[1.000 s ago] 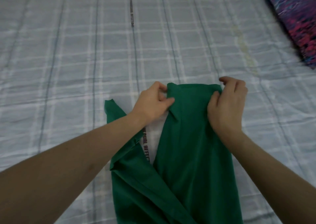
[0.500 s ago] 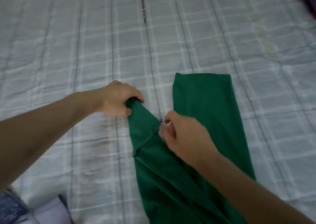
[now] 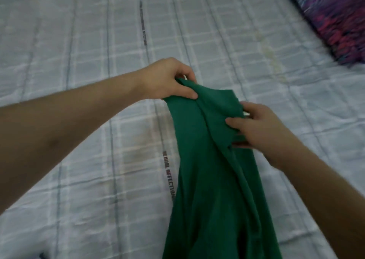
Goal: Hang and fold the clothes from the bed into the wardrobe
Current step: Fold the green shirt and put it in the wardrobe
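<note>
A long green garment (image 3: 209,179) lies lengthwise on the bed, running from the bottom edge of the view up to the middle. My left hand (image 3: 169,80) pinches its far left corner between thumb and fingers and holds it slightly raised. My right hand (image 3: 254,126) grips the right side of the garment's far end, fingers curled into the cloth. A fold line runs down the garment between the two hands. The wardrobe is out of sight.
The bed is covered by a pale grey-blue checked sheet (image 3: 98,160) with a line of printed lettering. A dark blue and pink patterned cloth or pillow (image 3: 335,17) lies at the far right corner.
The separate left flap has been brought over onto the main strip. My left hand moved right with it, and my right hand shifted to the garment's right edge.
</note>
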